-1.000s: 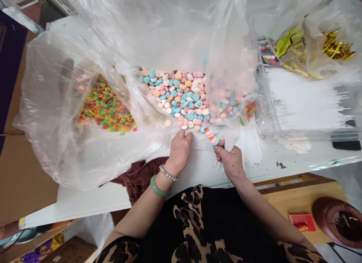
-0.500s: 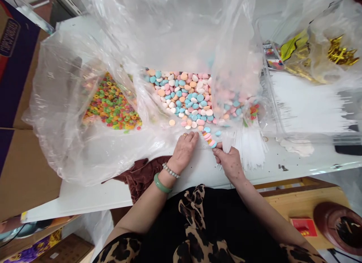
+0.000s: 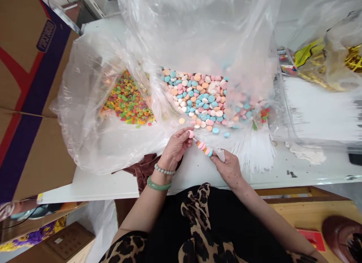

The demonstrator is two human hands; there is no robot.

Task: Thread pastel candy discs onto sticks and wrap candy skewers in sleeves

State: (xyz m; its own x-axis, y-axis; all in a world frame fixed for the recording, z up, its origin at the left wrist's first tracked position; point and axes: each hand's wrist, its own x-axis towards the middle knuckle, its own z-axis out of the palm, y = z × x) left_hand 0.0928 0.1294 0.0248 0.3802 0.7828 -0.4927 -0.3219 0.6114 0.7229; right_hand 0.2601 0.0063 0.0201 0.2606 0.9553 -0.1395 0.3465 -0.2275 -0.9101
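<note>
Stick of stacked sweets (image 3: 204, 148) is between the hands, over the white table (image 3: 195, 170). Right hand (image 3: 228, 166) grips it just below the blue end; left hand (image 3: 177, 144) pinches a pink sweet (image 3: 191, 134) at the tip; cannot tell if pierced. Step looks like threading; next move likely calls for a steady, straight push towards the stack. Beyond: open plastic bag (image 3: 198, 40), pastel sweets (image 3: 203, 100) inside. Left: second bag (image 3: 85, 134), coloured rings (image 3: 130, 100). Right: clear tray (image 3: 288, 114), white sticks (image 3: 322, 112).
</note>
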